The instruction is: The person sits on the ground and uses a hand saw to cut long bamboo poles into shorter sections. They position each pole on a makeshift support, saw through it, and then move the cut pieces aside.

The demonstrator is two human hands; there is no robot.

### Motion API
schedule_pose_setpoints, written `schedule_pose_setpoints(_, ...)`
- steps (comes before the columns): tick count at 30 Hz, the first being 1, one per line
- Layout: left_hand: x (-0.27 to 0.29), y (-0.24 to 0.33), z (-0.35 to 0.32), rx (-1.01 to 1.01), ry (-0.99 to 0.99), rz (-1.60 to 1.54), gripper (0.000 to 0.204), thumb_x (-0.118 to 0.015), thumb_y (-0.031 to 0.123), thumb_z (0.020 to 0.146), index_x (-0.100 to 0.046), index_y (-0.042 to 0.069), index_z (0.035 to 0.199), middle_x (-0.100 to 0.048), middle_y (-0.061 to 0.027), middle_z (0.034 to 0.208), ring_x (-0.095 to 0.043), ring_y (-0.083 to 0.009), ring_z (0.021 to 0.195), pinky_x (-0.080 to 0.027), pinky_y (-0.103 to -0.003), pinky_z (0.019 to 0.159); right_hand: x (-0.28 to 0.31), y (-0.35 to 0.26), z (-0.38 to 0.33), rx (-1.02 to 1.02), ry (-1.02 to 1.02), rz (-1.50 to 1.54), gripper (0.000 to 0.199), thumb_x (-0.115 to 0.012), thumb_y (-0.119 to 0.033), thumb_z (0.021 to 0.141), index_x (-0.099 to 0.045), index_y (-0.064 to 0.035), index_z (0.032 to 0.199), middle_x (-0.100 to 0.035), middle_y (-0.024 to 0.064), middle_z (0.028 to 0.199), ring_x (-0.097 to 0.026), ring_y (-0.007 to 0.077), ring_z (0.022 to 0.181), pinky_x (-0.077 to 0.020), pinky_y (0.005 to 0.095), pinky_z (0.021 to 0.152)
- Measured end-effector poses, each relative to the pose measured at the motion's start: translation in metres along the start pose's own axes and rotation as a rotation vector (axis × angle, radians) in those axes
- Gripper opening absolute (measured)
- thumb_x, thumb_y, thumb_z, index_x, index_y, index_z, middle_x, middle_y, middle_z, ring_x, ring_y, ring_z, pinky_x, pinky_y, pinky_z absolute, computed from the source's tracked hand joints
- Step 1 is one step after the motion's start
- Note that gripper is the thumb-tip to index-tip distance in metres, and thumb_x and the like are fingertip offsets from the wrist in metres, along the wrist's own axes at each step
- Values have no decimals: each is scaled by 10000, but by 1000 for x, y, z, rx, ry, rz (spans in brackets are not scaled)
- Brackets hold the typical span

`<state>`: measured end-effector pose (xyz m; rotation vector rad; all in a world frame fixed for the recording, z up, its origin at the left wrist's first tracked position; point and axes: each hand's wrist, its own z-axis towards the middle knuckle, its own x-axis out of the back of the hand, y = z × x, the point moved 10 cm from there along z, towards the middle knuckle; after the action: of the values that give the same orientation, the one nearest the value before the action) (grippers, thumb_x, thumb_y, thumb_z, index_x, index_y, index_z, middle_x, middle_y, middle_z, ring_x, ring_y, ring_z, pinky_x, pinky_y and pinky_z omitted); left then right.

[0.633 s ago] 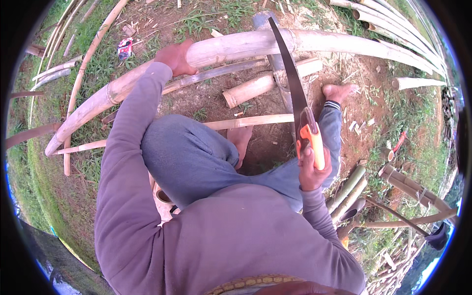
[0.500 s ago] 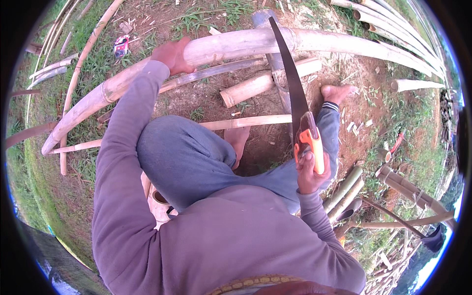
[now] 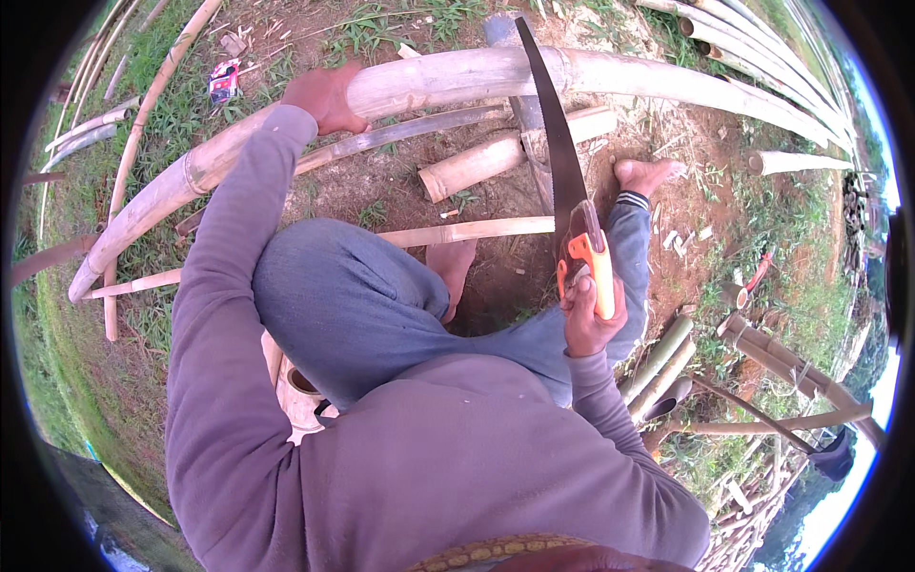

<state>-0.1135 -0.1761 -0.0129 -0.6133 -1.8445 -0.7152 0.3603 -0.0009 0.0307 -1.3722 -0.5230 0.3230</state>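
A long, thick bamboo pole (image 3: 448,78) lies across in front of me, over a wooden support (image 3: 519,107). My left hand (image 3: 326,98) is wrapped over the pole, left of that support. In my right hand (image 3: 593,315) is a hand saw (image 3: 560,143), held by its orange handle. The dark blade points away from me, and its far part passes in front of the pole near a node. Whether the teeth touch the bamboo I cannot tell. Below the pole lie a short cut bamboo piece (image 3: 477,170) and a thinner bamboo strip (image 3: 467,231).
Several bamboo poles (image 3: 753,67) are stacked at the far right. More cut bamboo (image 3: 660,362) and a long-handled tool (image 3: 753,410) lie at the near right. A red and white packet (image 3: 224,81) rests on the grass at the far left. Both my bare feet are on the soil.
The whole view has shifted slightly, moving the scene a little left. My left hand keeps its hold on the pole, and the saw stays in my right hand at nearly the same angle.
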Motion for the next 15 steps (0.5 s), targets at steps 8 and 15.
schedule_pose_setpoints(8,-9,1,16,-65,-32,20,920,-896,494,638,-588,174,1444,-783,-187,1131,-756,-407,1040,-590,-504,933,-92,-4,134,83,4,108,144,-755,-114,1034,-673,3,1044,-697,16,826,-613,41,698,-488,223,610)
schedule_pose_setpoints(15,-7,-6,11,-18,-61,-16,972,-911,504,624,-586,151,1469,-781,-194,1133,-753,-404,1049,-591,-480,948,-11,14,-1,84,14,-52,178,-692,-151,1072,-627,8,1028,-639,34,708,-580,65,537,-452,224,463)
